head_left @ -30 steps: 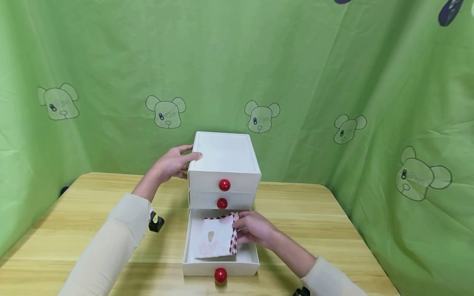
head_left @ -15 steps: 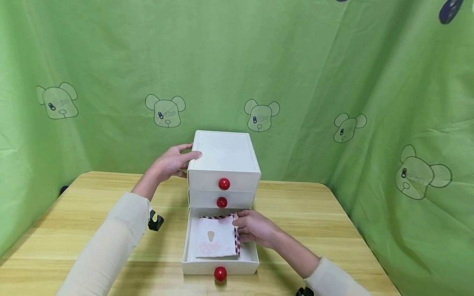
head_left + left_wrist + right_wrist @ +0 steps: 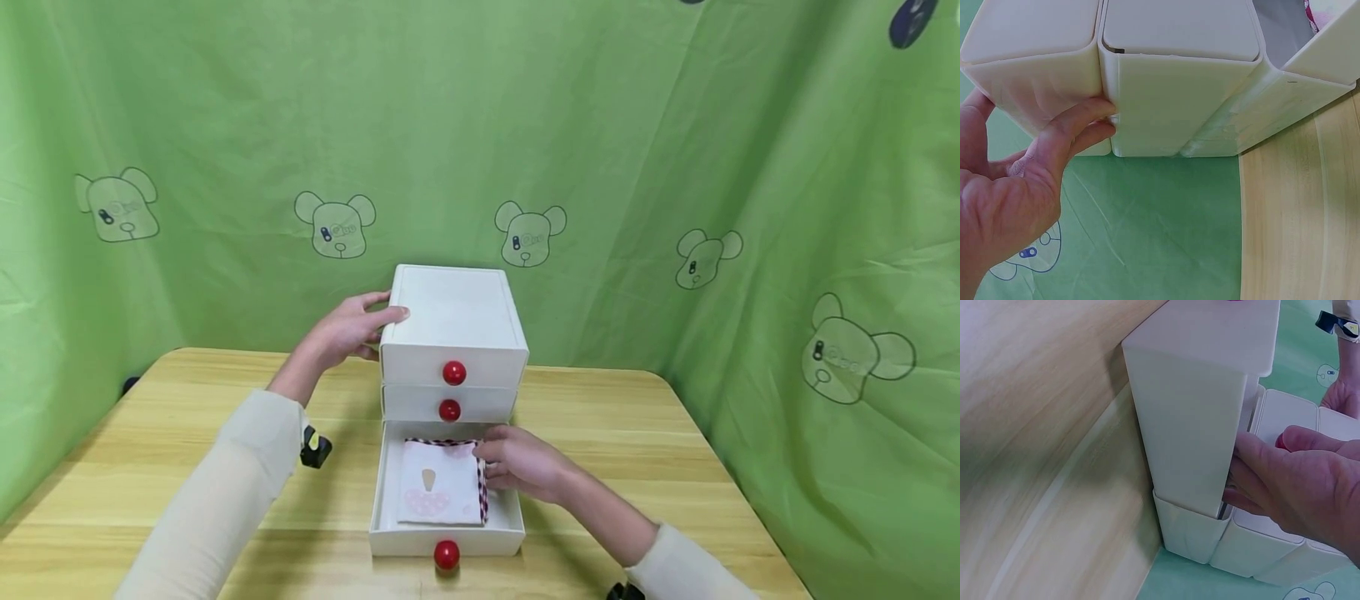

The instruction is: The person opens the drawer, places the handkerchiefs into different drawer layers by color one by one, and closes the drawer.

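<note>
A white drawer cabinet (image 3: pixel 456 308) with red knobs stands on the table. Its bottom drawer (image 3: pixel 446 542) is pulled out. Inside lies a folded cloth (image 3: pixel 442 479), white with pink print and a checked edge. My right hand (image 3: pixel 525 462) reaches over the drawer's right wall, fingers beside the cloth's checked edge. In the right wrist view, that wall hides the fingertips of the right hand (image 3: pixel 1310 481). My left hand (image 3: pixel 348 329) rests on the cabinet's upper left side, thumb on top. The left wrist view has the left hand's (image 3: pixel 1016 194) fingertips pressing the side.
The wooden table (image 3: pixel 600 433) extends on both sides of the cabinet. A green curtain (image 3: pixel 435 125) with bear-head drawings hangs behind and around it. The upper drawers, with red knobs (image 3: pixel 453 372), are pushed in.
The cloth has come down flatter and squarer in the drawer. My right hand has shifted slightly right, its fingers now at the cloth's edge. The left hand stays in place.
</note>
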Available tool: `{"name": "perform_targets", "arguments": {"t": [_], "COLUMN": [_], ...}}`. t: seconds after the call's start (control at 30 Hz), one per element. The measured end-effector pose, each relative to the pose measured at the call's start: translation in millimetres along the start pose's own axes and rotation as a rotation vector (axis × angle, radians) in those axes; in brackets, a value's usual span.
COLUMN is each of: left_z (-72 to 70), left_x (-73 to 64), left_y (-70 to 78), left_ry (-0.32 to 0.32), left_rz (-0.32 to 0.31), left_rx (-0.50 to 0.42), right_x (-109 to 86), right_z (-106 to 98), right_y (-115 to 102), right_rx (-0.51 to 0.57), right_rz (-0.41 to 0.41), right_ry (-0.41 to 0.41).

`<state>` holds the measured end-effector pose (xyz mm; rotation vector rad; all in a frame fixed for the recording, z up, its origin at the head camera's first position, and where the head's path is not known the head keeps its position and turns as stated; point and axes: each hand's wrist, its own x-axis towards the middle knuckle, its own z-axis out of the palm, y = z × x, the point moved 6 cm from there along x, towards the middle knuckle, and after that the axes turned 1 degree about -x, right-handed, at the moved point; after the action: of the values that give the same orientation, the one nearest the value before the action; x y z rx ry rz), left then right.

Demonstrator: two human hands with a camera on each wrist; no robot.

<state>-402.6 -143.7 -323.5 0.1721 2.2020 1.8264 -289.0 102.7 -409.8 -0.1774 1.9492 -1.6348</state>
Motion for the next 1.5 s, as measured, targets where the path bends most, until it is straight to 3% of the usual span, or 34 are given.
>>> {"name": "perform_targets", "arguments": {"t": [0.13, 0.37, 0.73, 0.93, 1.13, 1.33, 1.5], "left_z": [-0.1, 0.0, 0.7, 0.6, -0.6, -0.1, -1.2], "left_x": [-0.2, -0.7, -1.6, -2.0, -1.5, -0.4, -0.5], "left_y": [-0.7, 0.0, 0.7, 0.7, -0.4, 0.3, 2.8], "left_ry": [0.01, 0.016, 0.016, 0.024, 0.033, 0.035, 0.036], "left_rz": [0.003, 0.007, -0.005, -0.011, -0.012, -0.018, -0.008], "left_rx": [0.006, 0.009, 0.011, 0.005, 0.015, 0.025, 0.026], "right_x": [-5.5, -19.4, -44.6, -56.9, -65.4, -69.7, -66.4], "right_z": [-3.0, -3.6, 23.8, 40.6, 50.1, 50.5, 51.4], "right_y": [-1.8, -10.6, -6.2, 6.1, 22.6, 38.5, 47.8], "right_rx": [-0.028, -0.058, -0.022, -0.046, -0.135, -0.221, -0.172], "right_rz": [-0.011, -0.102, -0.15, -0.088, -0.008, 0.06, 0.097], "right_ry": [0.022, 0.086, -0.043, -0.163, -0.29, -0.319, -0.32]}}
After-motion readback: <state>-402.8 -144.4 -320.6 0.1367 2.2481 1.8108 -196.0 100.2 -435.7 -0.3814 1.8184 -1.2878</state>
